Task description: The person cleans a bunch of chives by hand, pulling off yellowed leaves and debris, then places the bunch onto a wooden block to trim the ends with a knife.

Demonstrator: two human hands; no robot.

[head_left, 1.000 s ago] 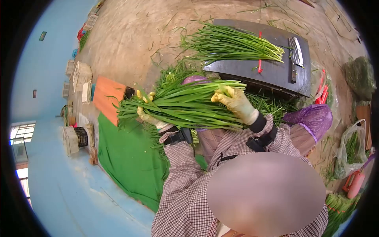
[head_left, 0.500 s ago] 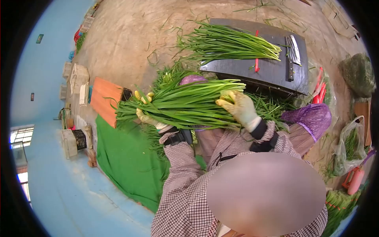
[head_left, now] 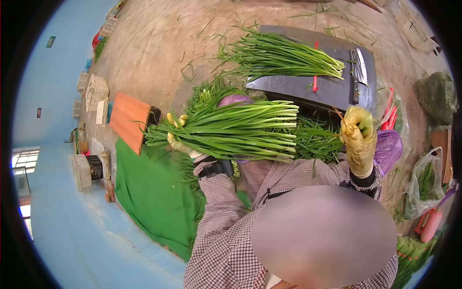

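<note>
My left hand [head_left: 178,132], in a yellow-and-white glove, is wrapped round the leafy end of a bunch of long green stalks [head_left: 240,127]. The pale cut ends point right. My right hand [head_left: 357,135], in a yellowed glove, is raised to the right of the bunch, apart from it, with fingers curled; a thin brownish strip shows at its fingertips. Beyond, a second bunch [head_left: 293,55] lies on a dark board [head_left: 332,86] across a red tie [head_left: 315,83]. A knife with a black handle [head_left: 355,91] lies at the board's right side.
Loose green leaves [head_left: 317,139] lie between my knees. A green cloth [head_left: 154,192] and an orange-brown board [head_left: 129,120] are at the left. On the right are red strips [head_left: 390,118], a plastic bag of greens [head_left: 426,180] and a pink cylinder [head_left: 431,225].
My right hand has left the cut ends of the held bunch and moved right, its fingers now curled. My left hand keeps its hold in nearly the same place.
</note>
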